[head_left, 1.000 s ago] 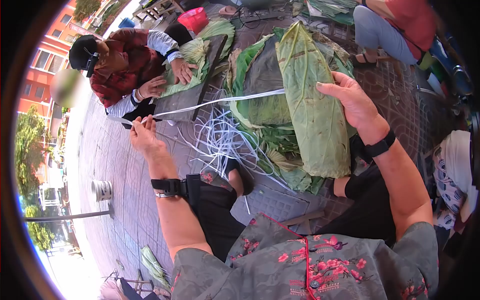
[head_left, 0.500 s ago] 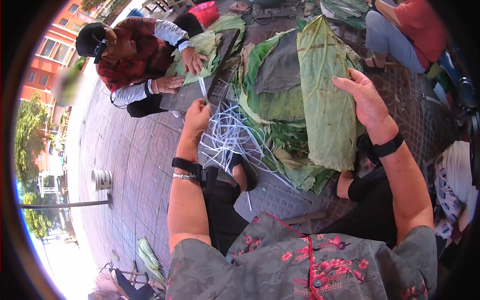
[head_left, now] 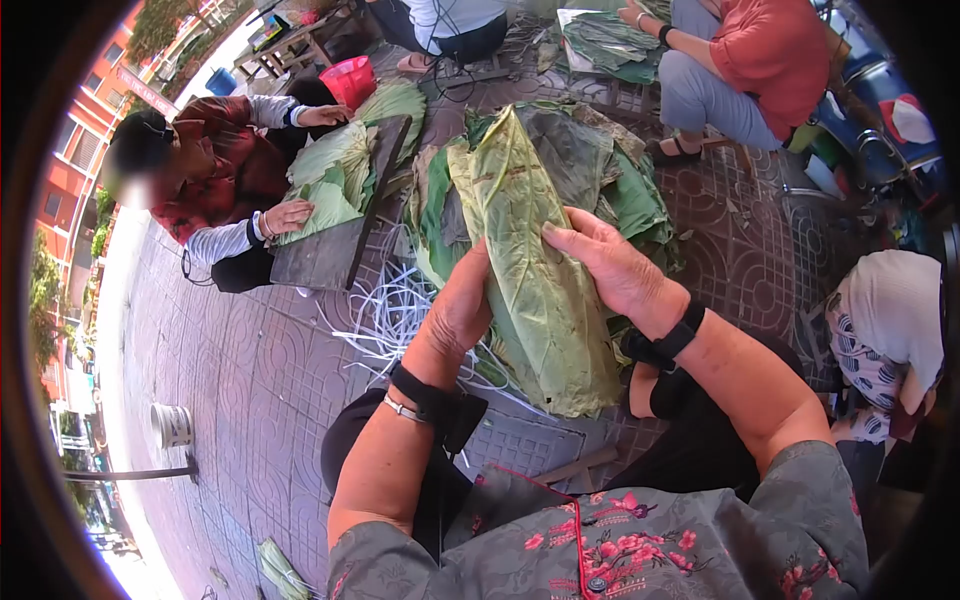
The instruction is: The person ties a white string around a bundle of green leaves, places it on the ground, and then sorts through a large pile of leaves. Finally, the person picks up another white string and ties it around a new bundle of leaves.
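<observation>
A long bundle of large folded green leaves (head_left: 545, 290) stands tilted in front of me. My right hand (head_left: 615, 262) is closed on its right edge, thumb on the front face and fingers behind. Against the left edge is my left hand (head_left: 465, 295), its fingers hidden behind the leaves. I cannot see whether it holds anything. Below it, tangled white plastic strips (head_left: 385, 315) lie on the paving. Behind the bundle is a pile of broad leaves (head_left: 640, 200), some green, some dark and dry.
At left a co-worker (head_left: 215, 185) rests a hand on leaves over a dark board (head_left: 335, 240). Another person (head_left: 760, 60) sits at upper right beside stacked leaves (head_left: 610, 45). A red basin (head_left: 348, 80), a white bucket (head_left: 172, 426) and a seated person in a white head covering (head_left: 890, 310) are around.
My left hand has moved from the left, where it pinched a white strip, to the bundle's left edge. The bundle has come lower and left with my right hand; my view has shifted.
</observation>
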The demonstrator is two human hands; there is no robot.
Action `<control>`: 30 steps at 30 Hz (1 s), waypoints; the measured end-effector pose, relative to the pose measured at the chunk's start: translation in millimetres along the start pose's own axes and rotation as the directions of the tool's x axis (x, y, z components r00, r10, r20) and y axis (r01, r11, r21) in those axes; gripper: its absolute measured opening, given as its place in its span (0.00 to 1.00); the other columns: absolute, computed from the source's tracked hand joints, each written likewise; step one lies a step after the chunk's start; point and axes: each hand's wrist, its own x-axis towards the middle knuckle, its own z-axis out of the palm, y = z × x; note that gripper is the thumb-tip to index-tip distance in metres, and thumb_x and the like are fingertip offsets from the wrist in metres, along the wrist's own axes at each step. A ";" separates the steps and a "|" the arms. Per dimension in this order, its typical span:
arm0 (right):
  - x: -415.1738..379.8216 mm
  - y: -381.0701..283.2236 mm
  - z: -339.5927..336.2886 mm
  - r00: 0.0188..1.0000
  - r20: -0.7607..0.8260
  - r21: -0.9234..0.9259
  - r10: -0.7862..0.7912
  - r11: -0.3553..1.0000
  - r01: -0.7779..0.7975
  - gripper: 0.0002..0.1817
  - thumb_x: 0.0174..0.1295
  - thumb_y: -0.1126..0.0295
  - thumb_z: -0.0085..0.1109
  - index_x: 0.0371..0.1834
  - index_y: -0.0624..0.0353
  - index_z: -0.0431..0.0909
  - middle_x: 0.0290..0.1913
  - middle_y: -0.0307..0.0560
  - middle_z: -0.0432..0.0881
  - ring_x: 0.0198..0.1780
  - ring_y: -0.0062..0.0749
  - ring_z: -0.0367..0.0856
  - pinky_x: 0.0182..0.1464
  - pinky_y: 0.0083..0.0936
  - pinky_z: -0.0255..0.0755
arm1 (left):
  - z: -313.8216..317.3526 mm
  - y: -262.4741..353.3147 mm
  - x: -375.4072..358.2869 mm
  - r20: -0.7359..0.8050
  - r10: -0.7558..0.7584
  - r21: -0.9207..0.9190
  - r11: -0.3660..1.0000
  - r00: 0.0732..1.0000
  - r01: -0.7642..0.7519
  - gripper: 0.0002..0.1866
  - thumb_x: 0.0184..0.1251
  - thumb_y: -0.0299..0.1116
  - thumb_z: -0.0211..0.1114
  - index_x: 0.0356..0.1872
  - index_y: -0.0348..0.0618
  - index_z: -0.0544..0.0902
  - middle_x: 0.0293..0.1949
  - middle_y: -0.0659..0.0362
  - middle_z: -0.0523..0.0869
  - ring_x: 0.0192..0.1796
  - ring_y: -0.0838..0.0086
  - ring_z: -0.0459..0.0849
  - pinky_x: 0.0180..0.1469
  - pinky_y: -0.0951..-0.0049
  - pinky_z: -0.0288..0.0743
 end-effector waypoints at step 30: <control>-5.5 -62.4 -31.0 0.995 0.022 0.017 -0.093 0.996 0.092 0.21 0.62 0.82 0.53 0.60 0.62 0.75 0.54 0.45 0.83 0.53 0.30 0.84 0.59 0.32 0.76 | -35.8 -23.7 30.0 -0.366 0.401 0.394 0.884 0.840 -0.250 0.28 0.80 0.37 0.49 0.76 0.46 0.56 0.62 0.55 0.76 0.57 0.73 0.78 0.58 0.72 0.73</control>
